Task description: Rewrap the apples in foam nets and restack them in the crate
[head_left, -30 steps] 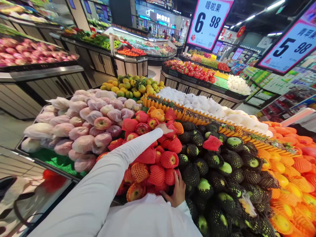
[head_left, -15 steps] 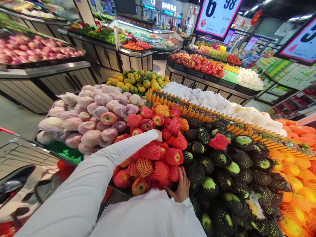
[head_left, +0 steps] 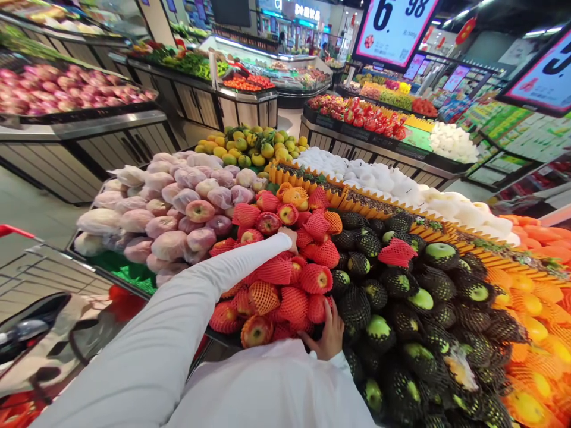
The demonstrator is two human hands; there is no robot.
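- Left hand (head_left: 292, 236): reaches deep into the red apples (head_left: 285, 285); fingers hidden behind fruit, grip cannot be told.
- Right hand (head_left: 331, 334): fingers curled against a netted apple at the stand's near edge.
- Apples: round, in red foam mesh sleeves.
- Green apples (head_left: 401, 309): black mesh, just beside.

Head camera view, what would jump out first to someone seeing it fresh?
A heap of red apples in foam nets fills the centre, with the white-sleeved left hand reaching into it and the right hand at its near edge. Green apples in black nets lie right; a price sign hangs above.
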